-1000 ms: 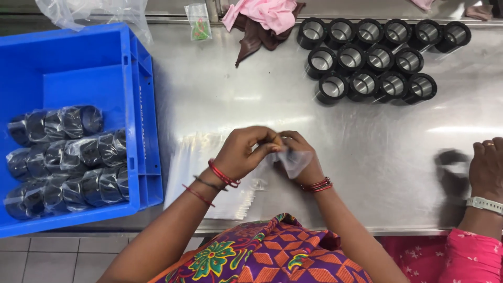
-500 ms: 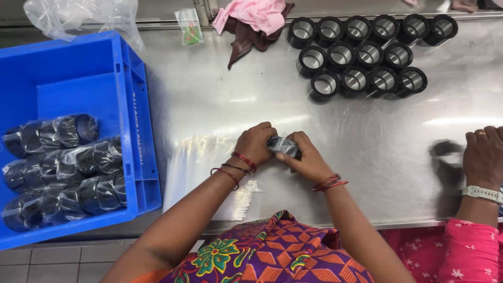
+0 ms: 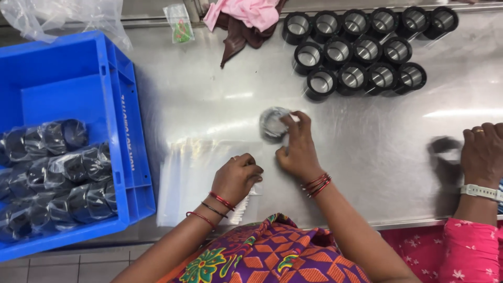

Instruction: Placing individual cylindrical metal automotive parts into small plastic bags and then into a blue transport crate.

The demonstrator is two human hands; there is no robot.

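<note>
My right hand (image 3: 298, 152) reaches forward over the steel table (image 3: 209, 105), its fingers on a black ring-shaped part wrapped in a clear bag (image 3: 273, 123). My left hand (image 3: 237, 177) rests curled on a stack of clear plastic bags (image 3: 183, 183) near the table's front edge. It is not clear whether it pinches a bag. Several bare black rings with shiny insides (image 3: 361, 50) stand in rows at the back right.
A blue crate (image 3: 68, 89) at the left holds several bagged black rings (image 3: 52, 173). A pink and brown cloth (image 3: 246, 18) and a small packet (image 3: 181, 23) lie at the back. Another person's hand (image 3: 479, 152) with a white watch works at the right.
My hands were together at the front, working the bag around the ring. Now they have parted: the right hand has carried the bagged ring forward and the left has dropped to the bag stack.
</note>
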